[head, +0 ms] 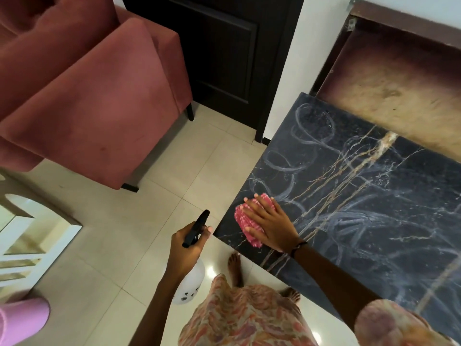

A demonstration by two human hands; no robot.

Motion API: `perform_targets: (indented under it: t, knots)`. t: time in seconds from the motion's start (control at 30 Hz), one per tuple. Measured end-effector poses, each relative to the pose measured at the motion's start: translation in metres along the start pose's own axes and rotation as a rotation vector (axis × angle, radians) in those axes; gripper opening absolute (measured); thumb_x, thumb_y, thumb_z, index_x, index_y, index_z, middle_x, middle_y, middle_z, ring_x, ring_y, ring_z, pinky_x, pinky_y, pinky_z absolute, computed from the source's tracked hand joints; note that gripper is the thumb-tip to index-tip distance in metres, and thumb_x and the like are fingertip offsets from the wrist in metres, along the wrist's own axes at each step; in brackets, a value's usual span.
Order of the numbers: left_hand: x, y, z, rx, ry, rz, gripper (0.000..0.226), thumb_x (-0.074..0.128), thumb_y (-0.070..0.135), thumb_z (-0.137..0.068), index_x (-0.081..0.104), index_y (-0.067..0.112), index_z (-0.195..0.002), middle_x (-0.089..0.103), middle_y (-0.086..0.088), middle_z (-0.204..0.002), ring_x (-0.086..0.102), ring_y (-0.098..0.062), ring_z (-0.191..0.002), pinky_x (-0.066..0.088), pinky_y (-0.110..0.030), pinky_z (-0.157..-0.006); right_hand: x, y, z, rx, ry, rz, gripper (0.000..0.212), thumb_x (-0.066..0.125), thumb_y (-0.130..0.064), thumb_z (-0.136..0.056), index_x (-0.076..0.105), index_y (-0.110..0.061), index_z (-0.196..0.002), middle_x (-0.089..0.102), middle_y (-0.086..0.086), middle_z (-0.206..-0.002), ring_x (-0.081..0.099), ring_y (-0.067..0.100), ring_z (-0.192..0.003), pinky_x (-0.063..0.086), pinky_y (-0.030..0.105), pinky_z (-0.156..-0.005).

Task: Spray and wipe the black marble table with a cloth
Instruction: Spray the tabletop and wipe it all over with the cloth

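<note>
The black marble table [374, 196] with gold and white veins fills the right half of the view; pale curved wipe streaks cover its top. My right hand [272, 226] lies flat, fingers spread, pressing a pink ribbed cloth [245, 221] onto the table's near left corner. My left hand [187, 248] hangs over the floor to the left of the table. It grips a spray bottle [189, 285] with a white body and a black trigger head, nozzle pointing up and away.
A dusty-rose armchair [94, 101] stands at the upper left, a dark door [224, 51] behind it. A white shelf unit [30, 236] is at the left edge, a pink object [22, 318] at the lower left. My bare feet [235, 268] stand on cream tiles beside the table.
</note>
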State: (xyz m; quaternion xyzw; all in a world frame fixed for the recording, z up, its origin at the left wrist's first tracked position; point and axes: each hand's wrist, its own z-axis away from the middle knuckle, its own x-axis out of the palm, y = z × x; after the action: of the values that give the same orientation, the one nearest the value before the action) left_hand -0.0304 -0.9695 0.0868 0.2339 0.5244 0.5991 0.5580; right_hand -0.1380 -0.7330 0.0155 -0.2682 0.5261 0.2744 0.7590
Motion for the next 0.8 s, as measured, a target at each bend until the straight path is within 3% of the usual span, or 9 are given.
perform_targets:
  t: [0.13,0.3,0.37,0.47,0.67,0.73,0.8]
  knots:
    - [0.000,-0.001,0.001,0.007,-0.017,-0.026,0.016,0.067,0.021,-0.083,0.066,0.005,-0.085,0.058,-0.034,-0.072,0.036,-0.022,-0.039,0.034,-0.027,-0.043,-0.006,-0.027,-0.020,0.112,0.019,-0.037,0.062,0.026,-0.058,-0.096,0.035,-0.023,-0.146,0.035,0.005,-0.154,0.025,0.030,-0.145,0.022,0.059,-0.115]
    - [0.006,0.003,-0.001,0.000,-0.047,-0.030,0.023,0.067,0.019,-0.084,0.063,-0.002,-0.079,0.046,-0.030,-0.054,0.033,-0.018,-0.036,0.032,-0.025,-0.039,0.027,-0.037,0.044,-0.075,0.004,0.013,0.061,0.026,-0.059,-0.098,0.027,-0.027,-0.150,0.029,0.002,-0.157,0.022,0.029,-0.146,0.020,0.058,-0.116]
    - [0.011,0.006,-0.004,-0.016,-0.057,-0.031,0.017,0.067,0.019,-0.084,0.065,0.002,-0.079,0.046,-0.017,-0.047,0.035,-0.015,-0.035,0.033,-0.023,-0.038,0.038,-0.021,0.075,-0.087,0.024,0.005,0.062,0.026,-0.061,-0.097,0.021,-0.030,-0.151,0.027,0.000,-0.158,0.018,0.028,-0.147,0.017,0.055,-0.116]
    - [0.018,0.014,-0.008,-0.019,-0.081,-0.027,0.009,0.067,0.018,-0.084,0.067,0.018,-0.075,0.053,0.001,-0.045,0.036,-0.009,-0.032,0.034,-0.021,-0.037,0.032,0.015,0.087,0.041,0.009,0.010,0.062,0.022,-0.061,-0.098,0.019,-0.030,-0.151,0.024,0.001,-0.159,0.013,0.026,-0.148,0.018,0.053,-0.115]
    - [0.035,0.029,-0.015,-0.013,-0.118,-0.023,0.004,0.066,0.017,-0.085,0.067,0.016,-0.081,0.068,-0.012,-0.070,0.054,-0.006,-0.037,0.038,-0.010,-0.040,-0.002,0.025,0.017,0.343,0.027,-0.094,0.066,0.016,-0.060,-0.096,0.018,-0.025,-0.152,0.014,0.003,-0.161,0.006,0.027,-0.149,0.009,0.056,-0.119]
    - [0.041,0.032,-0.018,-0.008,-0.124,-0.040,0.008,0.066,0.017,-0.085,0.066,0.017,-0.077,0.068,-0.012,-0.069,0.054,-0.005,-0.037,0.039,-0.010,-0.040,-0.001,0.012,0.001,0.325,0.030,-0.094,0.065,0.022,-0.059,-0.096,0.021,-0.024,-0.151,0.017,0.005,-0.160,0.010,0.030,-0.148,0.010,0.060,-0.118]
    - [0.048,0.036,-0.021,0.002,-0.131,-0.055,0.009,0.066,0.015,-0.085,0.067,0.012,-0.076,0.068,-0.010,-0.066,0.053,-0.004,-0.037,0.038,-0.009,-0.041,0.007,-0.002,0.007,0.208,0.040,-0.070,0.061,0.028,-0.058,-0.096,0.032,-0.024,-0.147,0.033,0.006,-0.155,0.024,0.031,-0.145,0.019,0.061,-0.115]
